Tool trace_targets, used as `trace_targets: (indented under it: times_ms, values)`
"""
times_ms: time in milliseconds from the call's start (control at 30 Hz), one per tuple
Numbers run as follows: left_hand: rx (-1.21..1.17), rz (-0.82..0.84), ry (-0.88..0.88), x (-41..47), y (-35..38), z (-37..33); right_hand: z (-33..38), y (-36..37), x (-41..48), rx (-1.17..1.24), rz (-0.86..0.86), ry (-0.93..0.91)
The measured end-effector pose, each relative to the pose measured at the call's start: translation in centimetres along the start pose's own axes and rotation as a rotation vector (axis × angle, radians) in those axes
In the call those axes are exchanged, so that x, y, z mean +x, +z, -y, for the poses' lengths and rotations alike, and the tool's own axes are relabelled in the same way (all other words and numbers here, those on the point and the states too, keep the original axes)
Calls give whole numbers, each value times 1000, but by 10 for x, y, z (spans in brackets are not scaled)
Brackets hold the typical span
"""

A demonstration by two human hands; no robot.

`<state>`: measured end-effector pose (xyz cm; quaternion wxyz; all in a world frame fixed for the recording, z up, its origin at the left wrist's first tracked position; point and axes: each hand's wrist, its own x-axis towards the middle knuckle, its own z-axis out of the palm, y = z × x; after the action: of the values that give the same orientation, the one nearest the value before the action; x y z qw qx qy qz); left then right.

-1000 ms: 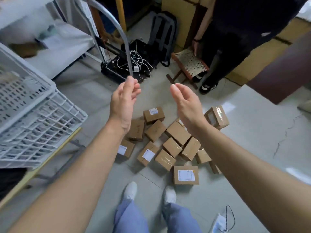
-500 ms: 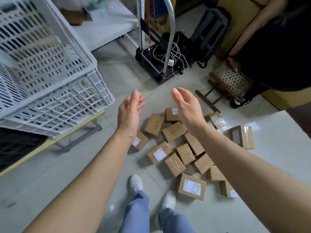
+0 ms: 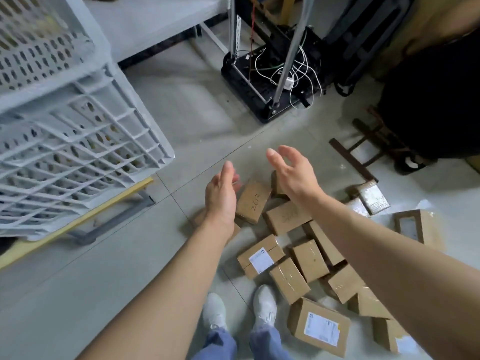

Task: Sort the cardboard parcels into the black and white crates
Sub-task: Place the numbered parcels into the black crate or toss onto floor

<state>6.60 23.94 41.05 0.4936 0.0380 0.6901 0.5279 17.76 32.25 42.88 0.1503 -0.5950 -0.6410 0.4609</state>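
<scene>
Several brown cardboard parcels (image 3: 288, 216) lie scattered on the grey floor in front of my feet, some with white labels, such as one (image 3: 261, 257) in the middle and one (image 3: 320, 327) nearest me. My left hand (image 3: 220, 197) and my right hand (image 3: 292, 172) reach out above the far end of the pile, palms facing each other, fingers straight, holding nothing. A parcel with handwriting (image 3: 253, 202) lies just below and between them. The white crate (image 3: 75, 136) stands at the left on a low stand. No black crate shows.
A black trolley base with metal uprights and white cables (image 3: 275, 81) stands beyond the pile. A wooden stool (image 3: 363, 154) and a person in dark clothes (image 3: 431, 100) are at the right. My white shoes (image 3: 215, 313) are near the parcels.
The view has swung down and left, so the white crate looms larger. Both hands have dropped lower toward the far end of the parcel pile, still holding nothing.
</scene>
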Motion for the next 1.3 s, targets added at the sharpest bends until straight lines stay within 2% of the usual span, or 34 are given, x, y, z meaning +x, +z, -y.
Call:
trace_targets:
  times_ms: [433,700,833,1033,1167,1300]
  values:
    - [-5,-162,-341,189,25,218,-203,101,142,-154,163,115]
    - [-22,-206,-576,265,31,305,-298,165,212,-173,194,167]
    - [-115,-170,-640,294,33,327,-326,190,239,-275,241,133]
    - [-162,-137,-658,314,38,342,-345,203,259,-404,305,214]
    - [-135,-172,-623,299,33,324,-326,189,250,-481,259,255]
    - [-58,-205,-573,271,28,280,-274,152,233,-393,177,231]
